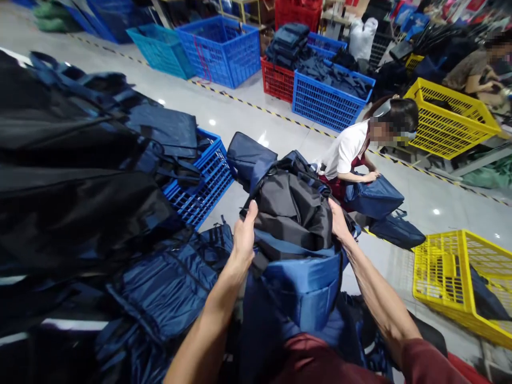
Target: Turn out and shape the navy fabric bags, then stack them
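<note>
A dark blue and black bag (pixel 294 208) is held up in front of my body, its black lining facing up. My left hand (pixel 245 232) grips its left edge, thumb on top and fingers hidden behind the cloth. On the opposite side my right hand (pixel 339 220) is closed on the right edge, its fingers mostly out of sight. Below the bag, blue padded fabric (pixel 302 293) lies against my lap. More blue bags (pixel 168 288) are piled to the left of my left arm.
A big heap of black and blue bags (pixel 60 176) rises at left beside a blue crate (pixel 204 184). Ahead at right, a co-worker (pixel 348 152) handles a blue bag (pixel 376 197). Yellow crates (pixel 442 272) stand at right; blue crates (pixel 222 50) line the back behind striped floor tape.
</note>
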{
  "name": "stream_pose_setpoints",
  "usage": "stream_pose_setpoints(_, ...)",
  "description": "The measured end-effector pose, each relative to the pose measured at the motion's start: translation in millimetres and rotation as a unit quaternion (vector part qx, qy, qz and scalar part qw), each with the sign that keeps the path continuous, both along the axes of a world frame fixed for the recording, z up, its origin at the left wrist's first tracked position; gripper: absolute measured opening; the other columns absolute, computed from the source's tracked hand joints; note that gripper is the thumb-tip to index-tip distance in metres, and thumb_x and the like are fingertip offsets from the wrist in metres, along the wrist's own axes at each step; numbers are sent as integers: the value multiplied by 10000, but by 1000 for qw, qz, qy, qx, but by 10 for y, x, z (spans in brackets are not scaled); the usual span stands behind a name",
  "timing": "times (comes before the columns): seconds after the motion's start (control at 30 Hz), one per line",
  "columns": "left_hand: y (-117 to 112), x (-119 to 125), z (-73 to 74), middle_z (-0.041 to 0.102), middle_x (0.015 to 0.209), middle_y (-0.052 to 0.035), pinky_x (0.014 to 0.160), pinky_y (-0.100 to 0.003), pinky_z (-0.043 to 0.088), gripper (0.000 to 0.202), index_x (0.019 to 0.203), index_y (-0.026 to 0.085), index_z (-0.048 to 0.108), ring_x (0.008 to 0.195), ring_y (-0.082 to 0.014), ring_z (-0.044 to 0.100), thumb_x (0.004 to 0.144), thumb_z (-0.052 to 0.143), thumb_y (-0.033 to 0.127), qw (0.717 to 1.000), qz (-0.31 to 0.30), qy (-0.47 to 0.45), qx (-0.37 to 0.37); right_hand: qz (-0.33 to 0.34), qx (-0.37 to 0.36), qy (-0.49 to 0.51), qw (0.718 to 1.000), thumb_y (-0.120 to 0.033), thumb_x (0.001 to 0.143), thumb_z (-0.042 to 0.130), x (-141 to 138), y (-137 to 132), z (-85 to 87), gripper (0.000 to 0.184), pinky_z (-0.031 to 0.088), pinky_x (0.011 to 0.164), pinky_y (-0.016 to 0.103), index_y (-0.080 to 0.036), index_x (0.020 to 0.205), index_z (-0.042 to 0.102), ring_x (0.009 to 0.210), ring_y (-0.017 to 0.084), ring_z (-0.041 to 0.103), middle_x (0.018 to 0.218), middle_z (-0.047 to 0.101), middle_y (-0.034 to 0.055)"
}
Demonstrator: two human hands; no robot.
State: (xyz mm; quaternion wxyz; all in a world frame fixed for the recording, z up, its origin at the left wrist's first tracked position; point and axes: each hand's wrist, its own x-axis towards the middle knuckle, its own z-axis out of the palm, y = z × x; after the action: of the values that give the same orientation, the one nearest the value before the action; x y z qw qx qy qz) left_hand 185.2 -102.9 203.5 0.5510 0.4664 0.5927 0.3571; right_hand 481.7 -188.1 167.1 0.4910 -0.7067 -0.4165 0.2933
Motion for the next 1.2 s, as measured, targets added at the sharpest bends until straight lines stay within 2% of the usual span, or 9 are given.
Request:
stream_pose_setpoints(0.23, -194, 85, -516, 816, 929, -198, 989, -493, 597, 661, 865, 177, 785, 1105, -429, 755, 910, 624, 816, 992, -38, 99, -73, -108, -137, 48, 984, -963, 848, 348, -389, -302, -721, 830, 581, 981, 448, -209, 886, 694, 1030, 320, 704, 957, 792, 134)
stream_pose_setpoints(0.37, -10, -71, -493, 815, 944, -156, 889, -398, 581, 729, 925, 138, 796, 1025, -361, 739, 823, 697, 853, 994, -32, 93, -49, -149, -151, 50, 976, -982, 824, 332, -240, -285, -794, 826, 577, 924, 412, -226, 842, 663, 982, 309, 693, 926, 782, 133)
stream_pose_setpoints(0.5, 164, -294, -99, 766, 826, -66, 732, -303, 538, 766, 956, 119, 786, 817, -245, 692, 713, 815, 845, 999, -3, 49, -18, -210, -117, 42, 970, -957, 852, 399, 81, -311, -435, 776, 552, 881, 379, -228, 885, 663, 948, 288, 656, 933, 767, 104)
stream_pose_setpoints(0.6, 263, -451, 264, 742, 796, -35, 680, -277, 541, 769, 991, 115, 778, 740, -199, 662, 687, 870, 815, 1000, 11, 11, -7, -230, -35, 29, 972, -885, 908, 498, 200, -393, 122, 673, 505, 805, 333, -227, 844, 623, 833, 223, 587, 842, 695, 37)
stream_pose_setpoints(0.7, 299, -715, 342, 725, 789, -20, 628, -258, 531, 741, 970, 121, 764, 695, -175, 629, 695, 882, 799, 999, 37, 32, 17, -214, 32, -18, 976, -778, 996, 546, 109, -457, 660, 573, 439, 732, 296, -231, 827, 571, 775, 180, 517, 801, 615, 0)
stream_pose_setpoints(0.8, 120, -1030, 4, 694, 730, -15, 636, -287, 546, 655, 892, 149, 751, 709, -205, 636, 699, 871, 764, 990, 85, 109, -27, -153, 29, -48, 987, -716, 1032, 563, -188, -448, 777, 535, 402, 701, 296, -243, 784, 522, 755, 180, 486, 763, 562, -9)
stream_pose_setpoints(0.97, -404, -1240, -717, 702, 717, -66, 743, -372, 578, 624, 818, 145, 745, 821, -280, 687, 705, 810, 755, 974, 86, 164, -127, -51, -63, 58, 995, -737, 970, 569, -526, -289, 262, 533, 506, 858, 363, -257, 743, 617, 855, 255, 608, 758, 657, 29)
stream_pose_setpoints(1.07, -524, -1226, -878, 701, 725, -55, 732, -358, 556, 766, 838, 145, 746, 804, -264, 665, 631, 769, 882, 980, 70, 155, -107, -48, -30, 72, 996, -682, 965, 586, -406, -315, 247, 469, 524, 1036, 432, -246, 972, 758, 1080, 318, 678, 933, 772, 71)
stream_pose_setpoints(1.2, -642, -1207, -996, 681, 719, -70, 740, -391, 546, 924, 800, 153, 710, 795, -277, 646, 589, 627, 1049, 978, 69, 176, -93, 36, 4, 22, 999, -595, 1008, 624, -271, -659, 567, 488, 537, 1126, 452, -257, 1348, 716, 1197, 290, 706, 1280, 774, 102)
